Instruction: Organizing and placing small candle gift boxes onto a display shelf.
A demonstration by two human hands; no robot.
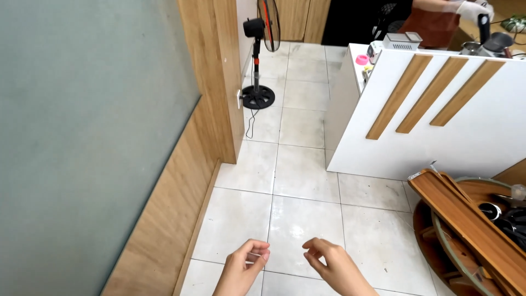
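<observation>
Hands at bottom center: left hand point(247, 264) pinched something thin, can't tell what; right hand point(327, 262) loosely curled, holding nothing. Counter point(438, 115) upper right, fan point(260, 55) top center, wooden rack point(466, 219) lower right.

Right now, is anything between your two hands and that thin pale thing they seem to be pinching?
Nothing visible. The left hand pinches a thin pale strand at its fingertips; the right hand hovers just beside it, with only bare white tiled floor below. What the strand is, I cannot tell.

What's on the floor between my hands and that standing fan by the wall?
In the head view, only pale floor tiles lie between the left hand, right hand and the fan; its cord trails near the base.
</observation>
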